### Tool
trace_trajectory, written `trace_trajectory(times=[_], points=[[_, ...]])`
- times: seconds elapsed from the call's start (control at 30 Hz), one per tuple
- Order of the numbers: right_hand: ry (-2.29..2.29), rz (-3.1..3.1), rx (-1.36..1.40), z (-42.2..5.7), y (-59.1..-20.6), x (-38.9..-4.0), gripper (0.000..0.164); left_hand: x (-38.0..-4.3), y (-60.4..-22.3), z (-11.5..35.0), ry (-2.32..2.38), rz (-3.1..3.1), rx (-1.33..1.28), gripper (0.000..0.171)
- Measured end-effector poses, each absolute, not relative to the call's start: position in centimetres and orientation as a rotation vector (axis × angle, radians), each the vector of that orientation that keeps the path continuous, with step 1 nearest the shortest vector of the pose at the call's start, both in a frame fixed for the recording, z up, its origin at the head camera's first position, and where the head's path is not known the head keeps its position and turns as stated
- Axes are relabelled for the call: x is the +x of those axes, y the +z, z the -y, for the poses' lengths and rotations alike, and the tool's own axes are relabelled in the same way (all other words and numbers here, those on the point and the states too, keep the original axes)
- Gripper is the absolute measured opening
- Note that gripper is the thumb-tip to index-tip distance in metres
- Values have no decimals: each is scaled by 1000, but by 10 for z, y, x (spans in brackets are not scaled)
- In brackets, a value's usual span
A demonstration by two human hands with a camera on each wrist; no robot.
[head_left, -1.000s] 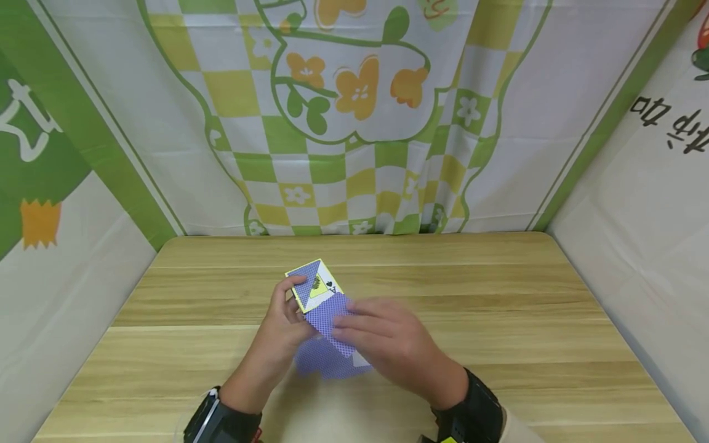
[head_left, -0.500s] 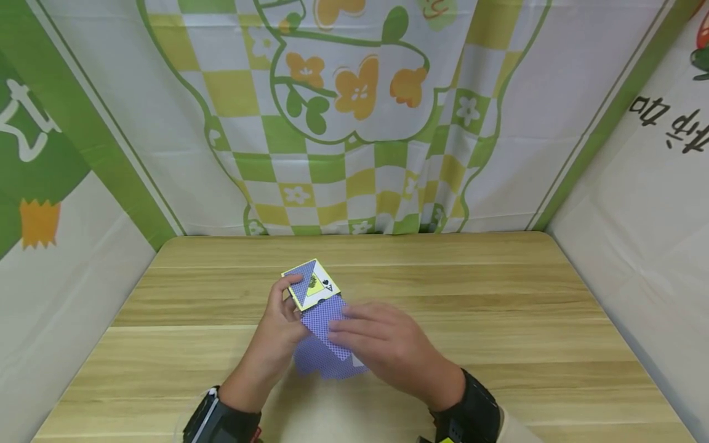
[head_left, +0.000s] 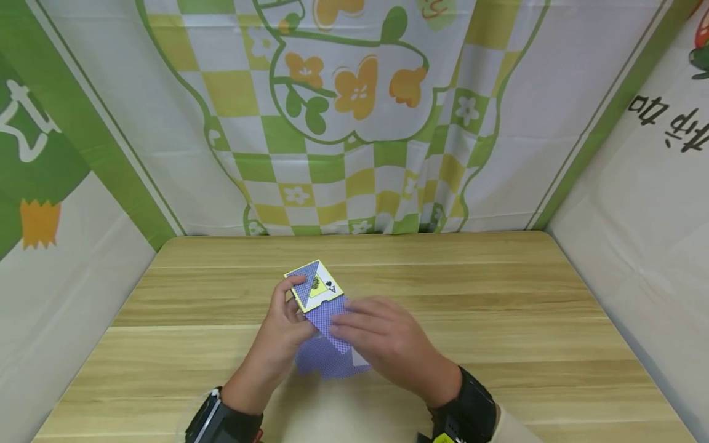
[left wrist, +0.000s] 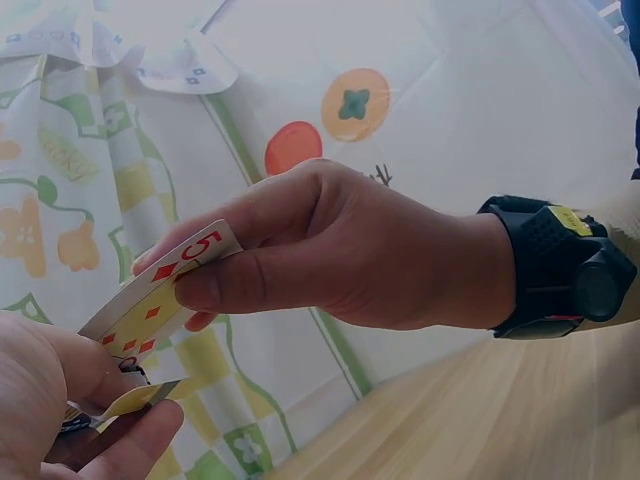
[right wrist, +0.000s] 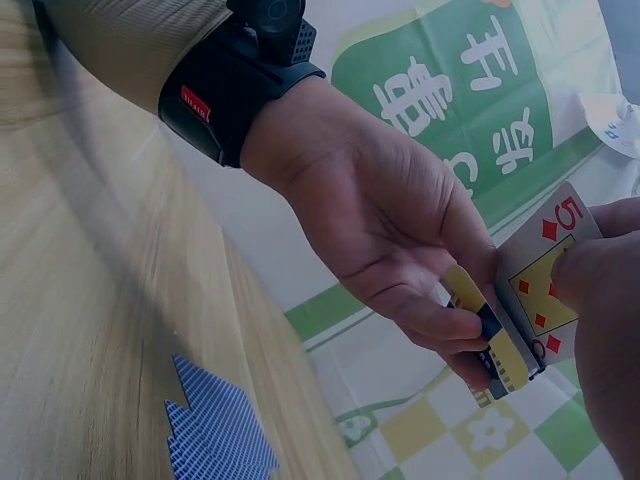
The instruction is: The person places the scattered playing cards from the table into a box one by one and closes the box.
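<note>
My left hand [head_left: 282, 332] grips a card box [head_left: 320, 287] with an ace of spades printed on its face, forefinger over the front. From the box's notched mouth, blue-backed playing cards [head_left: 324, 320] stick out toward me. My right hand [head_left: 390, 338] pinches these cards by their lower end. In the left wrist view the face of the outermost one, a five of diamonds [left wrist: 150, 300], shows under the right thumb. How deep the cards sit in the box is hidden. Below the hands, more blue-backed cards [head_left: 327, 363] lie loosely spread on the table, one white patch showing beside the right fingers.
The wooden table [head_left: 476, 295] reaches back to a hanging cloth [head_left: 354, 166] with green and yellow checks. White and green printed walls [head_left: 626, 203] stand on both sides. Each wrist wears a black band [head_left: 465, 403].
A second ago the cards overlapped the box's lower edge; now they run behind its notched edge and less of them shows. The box shifted slightly left, then back. The table pile stays put.
</note>
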State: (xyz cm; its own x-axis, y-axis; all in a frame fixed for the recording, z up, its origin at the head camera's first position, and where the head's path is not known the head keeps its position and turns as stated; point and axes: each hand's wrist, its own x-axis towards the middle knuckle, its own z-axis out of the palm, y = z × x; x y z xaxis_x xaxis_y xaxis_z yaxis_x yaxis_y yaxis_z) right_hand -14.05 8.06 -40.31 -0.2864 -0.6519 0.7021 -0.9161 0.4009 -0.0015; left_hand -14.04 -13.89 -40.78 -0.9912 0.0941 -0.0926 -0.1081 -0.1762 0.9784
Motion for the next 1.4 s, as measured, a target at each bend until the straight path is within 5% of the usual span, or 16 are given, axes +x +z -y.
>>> trace_trajectory(times=[0.97, 1.4], points=[[711, 2165, 1115, -78, -415, -152, 33, -127, -407, 127, 2240, -1812, 199, 86], [906, 2232, 865, -99, -421, -175, 35, -131, -406, 132, 2273, -1874, 44, 84]])
